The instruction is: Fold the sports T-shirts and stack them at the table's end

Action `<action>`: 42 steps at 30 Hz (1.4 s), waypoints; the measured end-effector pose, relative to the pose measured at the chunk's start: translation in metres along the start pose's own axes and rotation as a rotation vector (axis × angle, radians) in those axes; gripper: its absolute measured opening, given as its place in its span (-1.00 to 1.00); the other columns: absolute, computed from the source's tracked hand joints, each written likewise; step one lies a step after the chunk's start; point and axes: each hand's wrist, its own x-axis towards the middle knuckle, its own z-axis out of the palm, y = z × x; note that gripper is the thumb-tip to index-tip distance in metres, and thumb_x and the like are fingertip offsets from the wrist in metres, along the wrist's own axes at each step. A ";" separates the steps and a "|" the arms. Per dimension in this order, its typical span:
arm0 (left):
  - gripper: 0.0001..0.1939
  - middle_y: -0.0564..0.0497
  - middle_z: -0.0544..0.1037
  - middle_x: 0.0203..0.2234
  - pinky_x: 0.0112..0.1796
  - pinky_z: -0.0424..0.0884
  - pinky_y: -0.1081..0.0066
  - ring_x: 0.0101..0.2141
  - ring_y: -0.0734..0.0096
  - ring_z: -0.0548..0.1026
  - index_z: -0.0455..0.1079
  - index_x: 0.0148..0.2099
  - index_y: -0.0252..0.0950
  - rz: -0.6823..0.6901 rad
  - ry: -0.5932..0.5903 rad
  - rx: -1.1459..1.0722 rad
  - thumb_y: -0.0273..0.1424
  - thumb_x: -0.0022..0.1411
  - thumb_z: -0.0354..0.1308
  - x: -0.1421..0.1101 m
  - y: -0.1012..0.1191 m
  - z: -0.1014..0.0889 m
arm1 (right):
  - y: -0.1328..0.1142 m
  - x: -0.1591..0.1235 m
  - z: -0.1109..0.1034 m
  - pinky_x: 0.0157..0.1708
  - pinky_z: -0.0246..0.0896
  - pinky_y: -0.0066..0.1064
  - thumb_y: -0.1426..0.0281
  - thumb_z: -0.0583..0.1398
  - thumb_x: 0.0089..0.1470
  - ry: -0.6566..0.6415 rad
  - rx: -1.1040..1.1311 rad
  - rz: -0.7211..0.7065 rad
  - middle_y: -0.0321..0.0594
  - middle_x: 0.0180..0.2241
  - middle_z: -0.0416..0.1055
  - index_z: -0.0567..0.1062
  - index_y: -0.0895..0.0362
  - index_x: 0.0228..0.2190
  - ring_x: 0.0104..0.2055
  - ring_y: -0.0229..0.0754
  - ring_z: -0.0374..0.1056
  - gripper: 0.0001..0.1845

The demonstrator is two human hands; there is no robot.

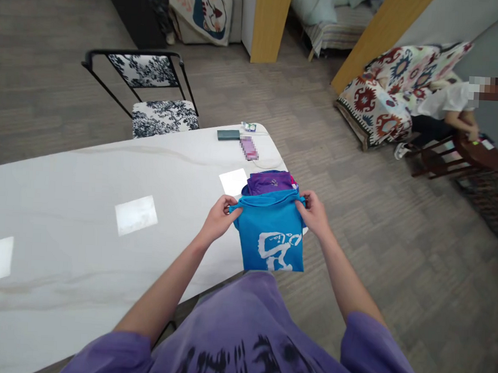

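Observation:
A folded blue garment [271, 235] with a white print hangs in the air at the near right corner of the white table [83, 239]. My left hand [220, 215] pinches its top left corner, fingers closed. My right hand [313, 212] is closed on its top right corner. Just behind it, a folded purple garment [270, 182] lies on a small pile at the table's edge, with a strip of pink cloth showing at its right side.
A dark green flat case [229, 134], a pink phone [249, 147] and a small packet [248, 126] lie at the table's far end. A black-framed patterned chair [161, 115] stands behind the table. Another person [449, 105] sits at the far right by a patterned sofa [391, 88].

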 end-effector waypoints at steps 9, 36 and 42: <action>-0.40 -0.40 0.42 0.28 0.35 0.38 -0.05 0.26 -0.04 0.48 0.32 0.33 -0.37 -0.299 0.533 0.346 -0.27 0.36 0.36 0.201 -0.156 0.098 | 0.160 0.163 0.073 0.59 -0.12 0.26 0.12 0.09 0.50 -0.114 -0.471 -0.138 0.10 0.59 0.12 0.26 0.17 0.53 0.63 0.24 0.00 -0.26; -0.12 -0.47 0.02 0.62 0.50 -0.09 -0.21 0.63 -0.12 -0.11 -0.06 0.67 -0.38 -0.689 0.912 0.868 -0.12 0.50 0.08 0.180 -0.258 -0.018 | 0.229 0.480 0.290 -0.02 0.45 -0.18 0.02 0.20 0.32 -0.267 -0.101 0.133 -0.16 -0.19 0.54 0.50 0.03 -0.09 -0.11 -0.05 0.45 -0.64; -0.13 -0.48 0.02 0.61 0.47 -0.03 -0.22 0.62 -0.11 -0.11 -0.09 0.65 -0.38 -0.715 0.871 0.903 -0.09 0.51 0.06 0.185 -0.269 -0.027 | 0.238 0.516 0.337 0.23 0.27 -0.05 0.07 0.24 0.27 -0.241 -0.245 0.038 -0.18 -0.11 0.52 0.50 0.08 0.05 -0.07 -0.06 0.41 -0.54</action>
